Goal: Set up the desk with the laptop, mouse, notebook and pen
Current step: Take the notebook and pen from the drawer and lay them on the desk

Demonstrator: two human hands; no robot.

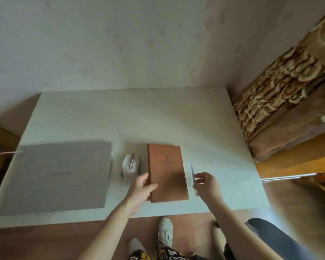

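Left hand point(141, 186) grips the notebook point(167, 171); right hand point(206, 184) pinches the pen point(192, 170). Lay the pen parallel, near the tabletop's point(158, 117) front edge.

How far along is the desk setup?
Mostly placed: closed laptop and mouse lie on the desk. In hand: left hand grips the notebook; right hand pinches the pen beside it. Left: release both, perhaps open the laptop.
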